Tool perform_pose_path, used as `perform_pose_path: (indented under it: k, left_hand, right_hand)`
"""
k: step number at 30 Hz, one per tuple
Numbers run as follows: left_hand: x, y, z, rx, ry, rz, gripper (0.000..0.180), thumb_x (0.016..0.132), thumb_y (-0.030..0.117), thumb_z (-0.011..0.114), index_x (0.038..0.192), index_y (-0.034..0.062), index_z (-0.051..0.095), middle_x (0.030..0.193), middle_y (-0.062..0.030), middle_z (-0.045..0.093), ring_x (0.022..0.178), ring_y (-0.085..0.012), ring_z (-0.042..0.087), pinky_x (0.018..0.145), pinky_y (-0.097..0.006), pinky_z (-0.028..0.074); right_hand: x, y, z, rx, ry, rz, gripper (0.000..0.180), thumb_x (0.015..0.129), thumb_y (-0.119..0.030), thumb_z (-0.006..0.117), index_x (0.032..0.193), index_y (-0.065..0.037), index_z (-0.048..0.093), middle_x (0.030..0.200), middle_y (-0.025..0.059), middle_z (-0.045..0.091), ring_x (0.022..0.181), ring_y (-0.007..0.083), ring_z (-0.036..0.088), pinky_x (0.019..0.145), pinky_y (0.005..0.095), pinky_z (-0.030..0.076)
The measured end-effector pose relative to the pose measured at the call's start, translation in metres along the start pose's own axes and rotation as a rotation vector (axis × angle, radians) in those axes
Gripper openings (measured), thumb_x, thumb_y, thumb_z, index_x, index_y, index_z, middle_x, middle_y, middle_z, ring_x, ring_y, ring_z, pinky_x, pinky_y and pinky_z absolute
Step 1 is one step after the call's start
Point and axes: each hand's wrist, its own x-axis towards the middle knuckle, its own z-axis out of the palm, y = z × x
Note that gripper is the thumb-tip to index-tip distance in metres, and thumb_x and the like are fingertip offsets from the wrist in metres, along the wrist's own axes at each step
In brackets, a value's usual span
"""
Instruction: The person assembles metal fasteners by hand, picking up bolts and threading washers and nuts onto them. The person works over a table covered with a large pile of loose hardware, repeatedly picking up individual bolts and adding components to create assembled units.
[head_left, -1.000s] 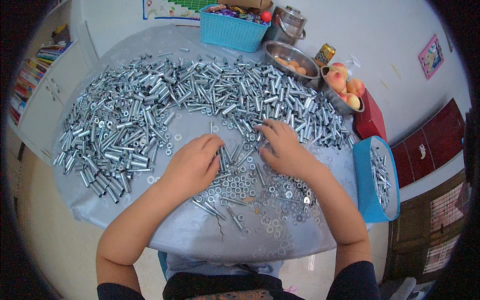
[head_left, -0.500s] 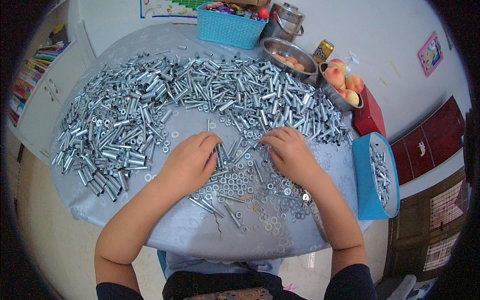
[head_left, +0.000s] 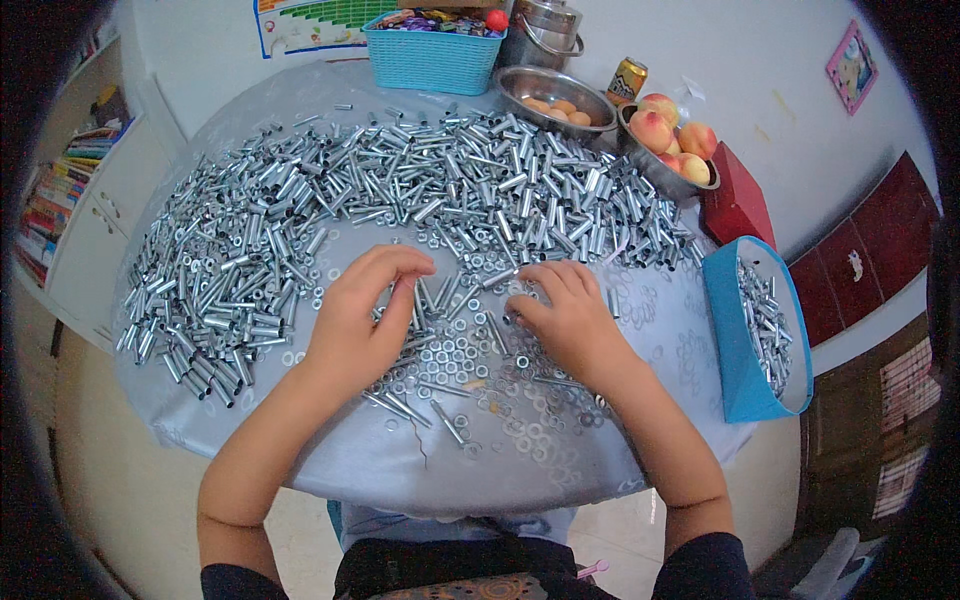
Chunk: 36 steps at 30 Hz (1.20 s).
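My left hand [head_left: 366,312] is over the left side of a patch of loose metal washers and nuts [head_left: 455,350], its fingers bent together and the thumb drawn in below them. Whatever it pinches is hidden. On the right of the patch, my right hand [head_left: 572,318] is curled, fingertips beside a silvery bolt or tube [head_left: 500,279]; a small dark metal end shows under its thumb, too small to name. Several bolts [head_left: 448,422] lie nearer me. Beyond both hands spreads a wide heap of silvery sleeves and bolts [head_left: 400,165].
At the right edge stands a blue bin [head_left: 735,345] with metal parts. Behind the heap are a blue basket [head_left: 435,60], a steel bowl of eggs [head_left: 510,85], a steel bowl of peaches [head_left: 700,188], a can [head_left: 627,80], a lidded metal pot [head_left: 540,35] and a red box [head_left: 738,200].
My left hand has drawn slightly left, and its thumb has shifted upward. The right hand has moved a little left. The whole view has shifted slightly.
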Motion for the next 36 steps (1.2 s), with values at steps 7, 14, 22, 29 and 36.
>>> perform_pose_path:
  k: [7,14,22,29,36]
  left_hand:
    - [0.016,0.003,-0.002,0.275,-0.223,-0.002,0.026,0.08,0.002,0.053,0.105,0.0037,0.059,0.106,-0.0158,0.06,0.1,-0.0328,0.056,0.089,-0.038,0.043]
    - [0.0,-0.007,0.008,0.378,-0.329,0.147,0.054,0.07,-0.002,0.055,0.122,0.0135,0.057,0.104,-0.0146,0.061,0.099,-0.0309,0.056,0.085,-0.041,0.044]
    - [-0.006,-0.02,0.012,0.359,-0.378,0.162,0.043,0.072,-0.001,0.057,0.112,0.0124,0.064,0.095,-0.0079,0.064,0.091,-0.0268,0.058,0.082,-0.038,0.045]
    - [-0.003,-0.02,0.011,0.334,-0.376,0.221,0.033,0.073,0.004,0.058,0.104,0.0121,0.067,0.094,-0.0055,0.063,0.09,-0.0251,0.058,0.08,-0.037,0.045]
    - [-0.001,-0.017,0.012,0.119,-0.278,0.14,0.025,0.076,-0.004,0.058,0.097,0.0068,0.065,0.097,-0.0079,0.06,0.089,-0.0238,0.056,0.079,-0.033,0.044]
  right_hand:
    - [-0.008,-0.032,-0.031,0.371,-0.156,0.29,0.021,0.08,-0.013,0.065,0.1,-0.007,0.061,0.094,0.0098,0.062,0.094,0.029,0.057,0.085,0.0397,0.041]
    - [-0.023,-0.025,-0.017,0.437,-0.11,0.218,0.021,0.083,-0.019,0.062,0.101,-0.009,0.063,0.092,0.0097,0.064,0.089,0.0297,0.058,0.081,0.041,0.042]
    - [-0.026,-0.034,-0.018,0.514,-0.081,0.241,0.023,0.083,-0.02,0.063,0.103,-0.009,0.062,0.091,0.0082,0.064,0.086,0.0278,0.058,0.078,0.0383,0.041]
    - [-0.025,-0.037,-0.019,0.529,-0.048,0.224,0.028,0.078,-0.01,0.069,0.105,-0.009,0.063,0.091,0.0062,0.065,0.081,0.0254,0.059,0.074,0.0354,0.042]
    - [-0.025,-0.036,-0.019,0.565,-0.095,0.182,0.023,0.084,-0.017,0.063,0.106,-0.008,0.059,0.093,0.0094,0.064,0.086,0.0273,0.06,0.078,0.0383,0.042]
